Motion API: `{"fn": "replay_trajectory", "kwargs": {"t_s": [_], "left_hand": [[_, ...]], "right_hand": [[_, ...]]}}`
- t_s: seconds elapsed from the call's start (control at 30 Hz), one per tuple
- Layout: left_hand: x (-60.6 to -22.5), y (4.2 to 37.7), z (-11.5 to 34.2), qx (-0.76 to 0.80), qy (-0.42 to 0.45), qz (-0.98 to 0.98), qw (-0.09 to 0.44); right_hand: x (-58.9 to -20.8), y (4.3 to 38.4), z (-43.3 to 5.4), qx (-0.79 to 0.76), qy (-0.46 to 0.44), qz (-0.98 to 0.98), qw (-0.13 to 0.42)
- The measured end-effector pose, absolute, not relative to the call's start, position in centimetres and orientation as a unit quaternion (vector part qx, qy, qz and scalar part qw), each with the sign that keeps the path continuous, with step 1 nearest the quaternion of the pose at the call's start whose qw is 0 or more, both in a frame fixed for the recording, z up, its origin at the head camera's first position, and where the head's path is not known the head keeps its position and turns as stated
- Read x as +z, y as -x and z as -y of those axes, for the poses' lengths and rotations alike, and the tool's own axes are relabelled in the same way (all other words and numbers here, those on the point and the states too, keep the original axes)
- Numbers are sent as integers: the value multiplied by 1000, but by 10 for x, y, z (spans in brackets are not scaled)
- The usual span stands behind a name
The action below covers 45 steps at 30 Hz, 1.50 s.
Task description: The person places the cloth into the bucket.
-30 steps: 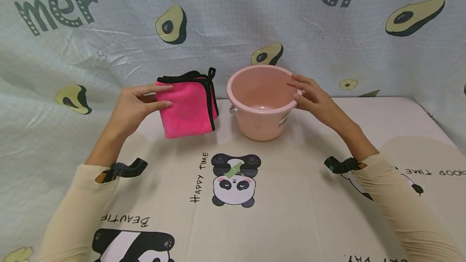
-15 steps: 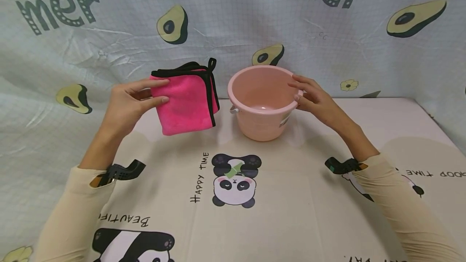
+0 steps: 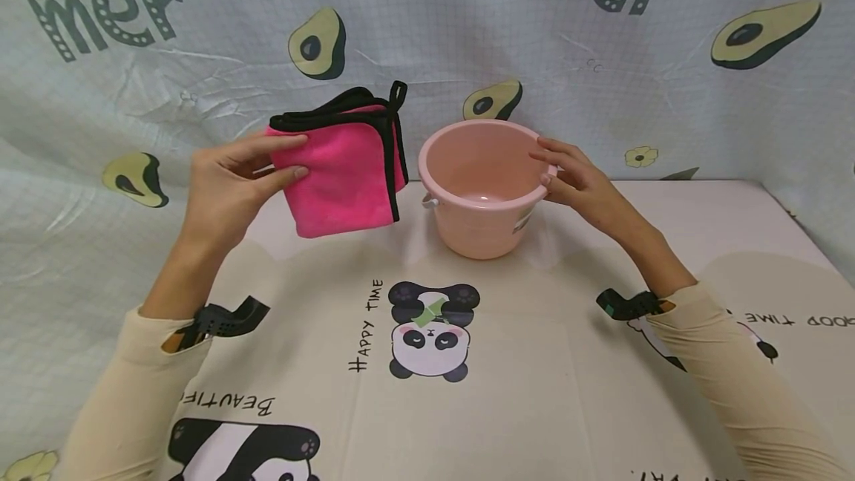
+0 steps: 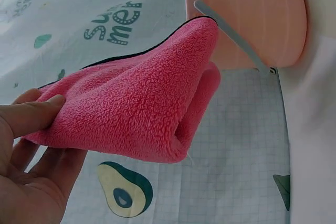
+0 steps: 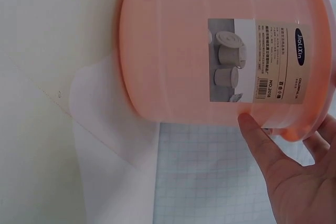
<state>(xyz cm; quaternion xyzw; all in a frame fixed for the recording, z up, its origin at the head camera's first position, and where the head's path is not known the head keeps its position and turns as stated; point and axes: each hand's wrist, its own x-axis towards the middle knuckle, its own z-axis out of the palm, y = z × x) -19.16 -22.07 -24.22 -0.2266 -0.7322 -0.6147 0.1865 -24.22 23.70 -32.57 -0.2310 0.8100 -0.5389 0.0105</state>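
Note:
A folded pink cloth (image 3: 341,177) with black edging and a hanging loop is pinched at its left side by my left hand (image 3: 227,184), thumb in front. It hangs above the table, left of a pale pink plastic bucket (image 3: 481,228). In the left wrist view the fluffy cloth (image 4: 136,98) overlaps the bucket's grey handle (image 4: 231,35). The bucket stands upright on the table, its inside showing bare. My right hand (image 3: 574,180) grips its right rim, fingers over the inside and thumb outside. A printed label (image 5: 257,61) faces the right wrist camera, close to the thumb.
The table cover (image 3: 508,377) carries printed pandas and lettering. Behind the bucket rises a pale curtain (image 3: 401,36) with avocado prints, which also runs along the left side. Dark wrist cameras (image 3: 230,318) sit on both wrists.
My left hand has lifted the cloth higher, with its top tilting up toward the right. The right hand and the bucket have stayed in place.

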Motion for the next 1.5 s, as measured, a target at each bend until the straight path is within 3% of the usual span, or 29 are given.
{"fn": "replay_trajectory", "kwargs": {"t_s": [0.6,1.27,1.5], "left_hand": [[-220,184,208,-640,266,691,205],[-186,183,196,-587,289,725,217],[-178,187,185,-502,272,787,235]], "right_hand": [[-325,241,-238,-536,232,-812,11],[-323,245,-237,-506,233,-830,7],[-323,244,-239,-513,232,-826,11]]}}
